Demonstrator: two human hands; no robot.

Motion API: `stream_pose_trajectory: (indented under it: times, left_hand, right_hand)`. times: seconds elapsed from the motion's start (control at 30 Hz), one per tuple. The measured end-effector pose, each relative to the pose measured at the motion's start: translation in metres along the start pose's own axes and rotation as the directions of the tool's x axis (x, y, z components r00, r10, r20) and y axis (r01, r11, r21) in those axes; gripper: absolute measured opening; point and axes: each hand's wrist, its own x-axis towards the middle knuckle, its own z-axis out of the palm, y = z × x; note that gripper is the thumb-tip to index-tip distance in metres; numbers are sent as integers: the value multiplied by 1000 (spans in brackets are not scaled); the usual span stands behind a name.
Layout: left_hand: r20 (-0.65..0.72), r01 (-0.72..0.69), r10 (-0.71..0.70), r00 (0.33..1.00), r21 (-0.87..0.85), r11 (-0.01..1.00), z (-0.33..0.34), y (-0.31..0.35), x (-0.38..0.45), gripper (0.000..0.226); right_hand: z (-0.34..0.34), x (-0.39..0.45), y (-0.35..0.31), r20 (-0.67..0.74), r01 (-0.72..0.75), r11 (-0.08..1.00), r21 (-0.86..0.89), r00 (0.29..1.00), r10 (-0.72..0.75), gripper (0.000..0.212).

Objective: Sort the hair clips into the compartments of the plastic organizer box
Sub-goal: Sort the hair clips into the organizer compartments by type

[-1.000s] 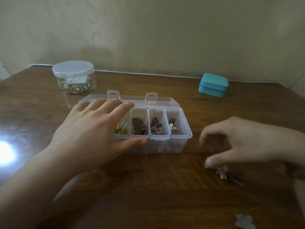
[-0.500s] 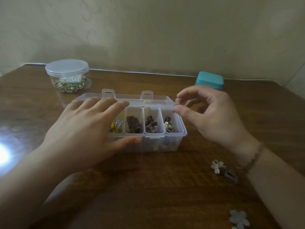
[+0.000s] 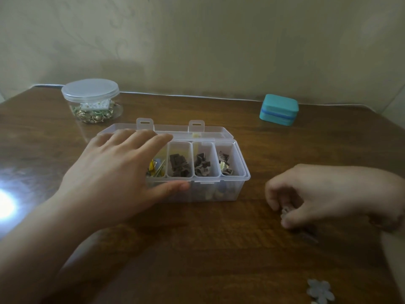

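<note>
A clear plastic organizer box [image 3: 240, 181] stands open mid-table, its lid [image 3: 210, 131] folded back. Its compartments hold small brown clips [image 3: 178, 166] and some yellow ones at the left. My left hand [image 3: 114, 172] lies flat over the box's left end, thumb against the front wall, fingers apart. My right hand [image 3: 324, 194] is on the table to the right of the box, its fingertips pinched on a small pale flower clip [image 3: 286, 210]. A dark clip [image 3: 310, 238] lies just below that hand. A white flower clip [image 3: 320, 292] lies near the bottom right.
A round clear jar [image 3: 91, 100] with a lid, full of gold trinkets, stands at the back left. A teal case [image 3: 278, 109] sits at the back right by the wall. A bright light glare [image 3: 4, 205] marks the table's left edge.
My right hand has come down from above the box's rightmost compartment to the table at the right, and its fingers have closed on the pale flower clip. My left hand has stayed on the box.
</note>
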Motion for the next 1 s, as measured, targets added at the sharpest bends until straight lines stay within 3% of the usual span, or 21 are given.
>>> stream_pose_trajectory:
  times: [0.07,0.1,0.13,0.17,0.2,0.23,0.27,0.3,0.37,0.43,0.47,0.5,0.53,0.57,0.6,0.63,0.67,0.87,0.93,1.0]
  left_hand:
    - [7,7,-7,1000,-7,1000,-1,0,0,96]
    - [10,8,-8,1000,-8,1000,-1,0,0,96]
    - [12,8,-7,1000,-7,1000,-1,0,0,96]
    - [12,7,-7,1000,-6,1000,-2,1,0,96]
    - [10,7,-7,1000,-6,1000,-2,1,-1,96]
    - [8,6,-6,1000,-7,1000,-2,1,-1,96]
    - [8,5,-5,1000,-8,1000,-2,1,0,96]
    - [14,5,-5,1000,-10,1000,-3,1,0,97]
    - [28,8,-8,1000,-16,1000,-4,1,0,98]
    - [26,10,-9,1000,-18,1000,-4,1,-1,98]
    - [28,12,-11,1000,-14,1000,-4,2,-1,98]
    - [32,14,-13,999,-10,1000,-5,2,-1,99]
    - [38,16,-16,999,-9,1000,-5,2,-1,99]
    - [41,18,-18,999,-11,1000,-5,2,-1,100]
    - [41,19,-19,999,-12,1000,-4,2,-1,100]
    - [40,18,-17,999,-12,1000,-4,1,-1,100]
    - [38,16,-15,999,-13,1000,-4,1,-1,99]
    - [42,13,-13,999,-14,1000,-3,1,0,99]
    - [46,8,-8,999,-13,1000,-3,1,0,98]
    - [53,8,-7,999,-16,1000,-4,1,0,99]
  right_hand:
    - [-5,-2,1,-157,49,996,-69,986,-59,21]
    - [-8,-3,0,-314,93,991,-93,942,-118,19]
    - [-10,-1,-3,-508,160,985,-61,845,-169,15]
    - [-11,3,-7,-692,273,962,16,697,-187,12]
    - [-11,9,-14,-826,409,907,96,542,-157,11]
    - [-10,17,-21,-892,521,839,156,439,-106,10]
    - [-8,26,-28,-917,583,791,184,392,-76,10]
    - [-5,34,-33,-919,579,795,178,388,-77,10]
    - [1,42,-37,-902,481,866,138,422,-91,8]
    - [-1,33,-30,-909,412,902,128,412,-59,8]
    - [-3,23,-24,-893,369,922,120,447,-62,13]
    - [-6,12,-16,-830,285,954,88,551,-88,21]
    - [-8,2,-6,-692,176,984,22,713,-112,30]
    - [-9,-7,1,-475,72,997,-39,876,-82,40]
    - [-8,-14,4,-227,-11,997,-76,974,-7,46]
    - [-7,-18,4,-43,-60,996,-67,997,58,48]
    - [-4,-17,4,50,-63,997,-43,997,65,47]
    - [4,-4,-4,54,29,999,-27,998,-28,34]
    - [-3,-7,-4,-100,63,997,-50,993,-68,31]
    - [-10,-5,-8,-428,166,986,-14,890,-156,23]
